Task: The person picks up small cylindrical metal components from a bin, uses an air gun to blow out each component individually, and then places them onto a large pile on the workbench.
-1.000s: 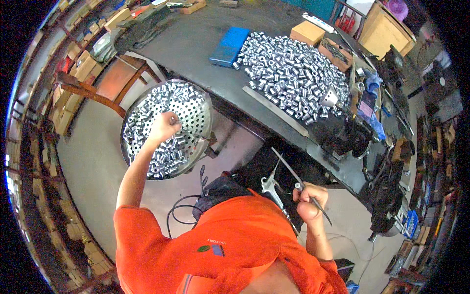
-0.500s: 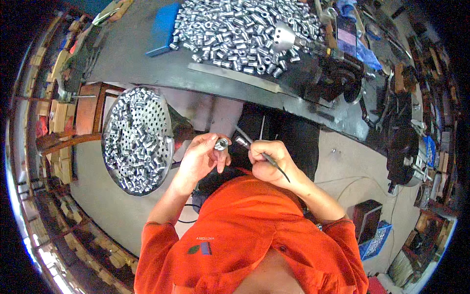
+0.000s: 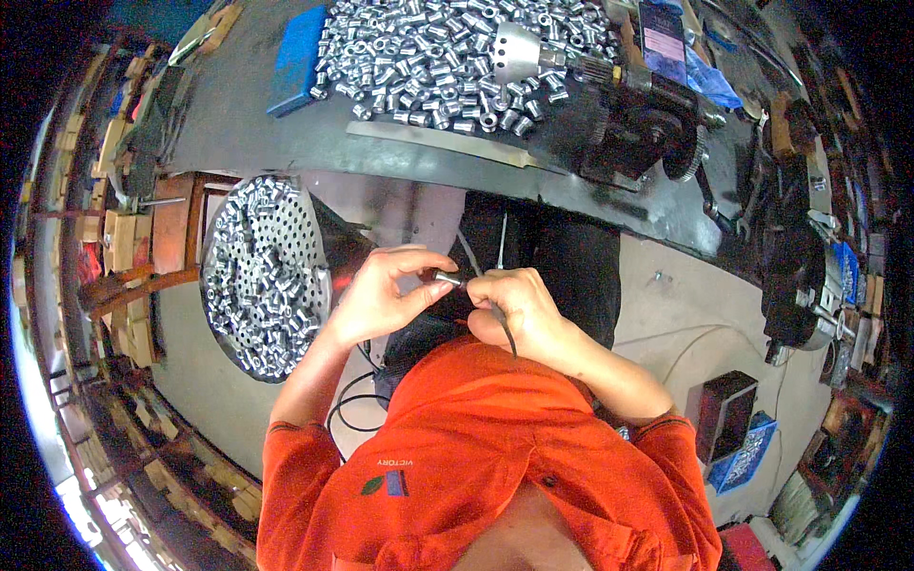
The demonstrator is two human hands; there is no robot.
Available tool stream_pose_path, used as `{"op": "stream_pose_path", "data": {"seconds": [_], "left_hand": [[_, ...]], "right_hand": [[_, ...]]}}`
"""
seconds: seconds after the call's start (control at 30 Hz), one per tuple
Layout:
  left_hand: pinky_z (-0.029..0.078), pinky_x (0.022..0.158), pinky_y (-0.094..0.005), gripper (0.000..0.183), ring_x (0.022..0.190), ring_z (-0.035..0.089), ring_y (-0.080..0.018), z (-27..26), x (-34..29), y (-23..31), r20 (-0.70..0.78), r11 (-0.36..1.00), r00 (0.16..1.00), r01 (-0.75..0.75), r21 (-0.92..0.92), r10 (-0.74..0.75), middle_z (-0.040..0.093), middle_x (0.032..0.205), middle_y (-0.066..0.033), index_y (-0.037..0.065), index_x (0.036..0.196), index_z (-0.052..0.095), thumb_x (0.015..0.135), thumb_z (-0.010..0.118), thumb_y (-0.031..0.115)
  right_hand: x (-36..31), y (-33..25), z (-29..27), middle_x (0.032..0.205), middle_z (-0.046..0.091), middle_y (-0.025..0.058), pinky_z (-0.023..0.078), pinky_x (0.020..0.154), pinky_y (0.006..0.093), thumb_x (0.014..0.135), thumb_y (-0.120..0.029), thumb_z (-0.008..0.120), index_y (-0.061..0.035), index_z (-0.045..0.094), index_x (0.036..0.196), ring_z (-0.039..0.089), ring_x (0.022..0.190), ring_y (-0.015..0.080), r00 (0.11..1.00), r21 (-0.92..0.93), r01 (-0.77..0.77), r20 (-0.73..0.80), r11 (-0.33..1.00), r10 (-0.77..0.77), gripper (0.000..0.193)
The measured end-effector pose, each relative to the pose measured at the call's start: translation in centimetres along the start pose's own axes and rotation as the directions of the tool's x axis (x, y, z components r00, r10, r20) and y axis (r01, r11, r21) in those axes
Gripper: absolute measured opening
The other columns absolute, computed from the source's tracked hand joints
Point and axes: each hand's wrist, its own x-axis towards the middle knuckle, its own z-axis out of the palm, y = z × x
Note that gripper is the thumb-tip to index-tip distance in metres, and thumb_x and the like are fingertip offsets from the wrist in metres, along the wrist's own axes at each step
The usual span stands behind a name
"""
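Between the thumb and fingers of my left hand [image 3: 384, 293] is a small shiny metal sleeve [image 3: 447, 278], closed in a pinch and mostly covered. My right hand [image 3: 522, 303] is wrapped round a slim tool with a dark, cord-like tail [image 3: 506, 333] that hangs below the fist; its exact kind is hidden. The tool's front end meets the sleeve, and I cannot tell how far it reaches inside. Both hands are close together over my lap, in front of the workbench [image 3: 224, 133].
A perforated metal tray [image 3: 297, 224] with many sleeves sits at left. More sleeves [image 3: 409, 71] are heaped on the bench, beside a blue block [image 3: 297, 59], a flat metal bar [image 3: 438, 143] and a geared machine [image 3: 643, 138]. A blue crate [image 3: 745, 455] stands on the floor at right.
My hands have come together, the sleeve turning from facing up to lying sideways against the tool's front end. The whole view has shifted slightly.
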Motion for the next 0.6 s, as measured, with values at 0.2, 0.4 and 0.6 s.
{"op": "stream_pose_path", "data": {"seconds": [0.2, 0.4, 0.6], "left_hand": [[0.049, 0.066, -0.0249, 0.022, 0.071, 0.06, -0.0104, 0.9, 0.1, -0.1, 0.022, 0.968, 0.994, 0.11, -0.226, -0.108, 0.064, 0.078, -0.0048, -0.002, 0.102, 0.062, 0.084, 0.064, 0.011], [0.05, 0.061, -0.0238, 0.019, 0.066, 0.059, -0.0085, 1.5, -0.2, -0.7, 0.067, 0.864, 0.977, 0.212, -0.456, -0.205, 0.062, 0.074, -0.0041, -0.004, 0.101, 0.06, 0.088, 0.061, 0.011], [0.05, 0.063, -0.0254, 0.015, 0.068, 0.061, -0.0117, 0.7, -0.5, -0.9, 0.047, 0.911, 0.985, 0.169, -0.376, -0.164, 0.062, 0.078, -0.0048, -0.003, 0.095, 0.061, 0.081, 0.064, 0.003]], "right_hand": [[-0.2, -0.1, -0.2, 0.06, 0.053, 0.0165, 0.041, 0.051, 0.0456, 0.06, -0.011, 0.063, -0.0027, 0.049, 0.064, 0.054, 0.056, 0.0387, 0.999, -0.031, 0.011, -0.036, 0.999, -0.012, 0.017], [-0.4, 0.0, 0.0, 0.058, 0.051, 0.0166, 0.04, 0.049, 0.0447, 0.061, -0.012, 0.063, -0.0026, 0.048, 0.064, 0.053, 0.055, 0.0377, 0.999, -0.002, -0.022, -0.036, 1.0, 0.022, 0.018], [-0.2, 1.0, -0.1, 0.051, 0.038, 0.0132, 0.034, 0.045, 0.0373, 0.064, -0.008, 0.059, -0.0048, 0.038, 0.06, 0.045, 0.045, 0.0312, 0.998, 0.203, 0.011, 0.055, 0.979, -0.023, 0.021]]}}
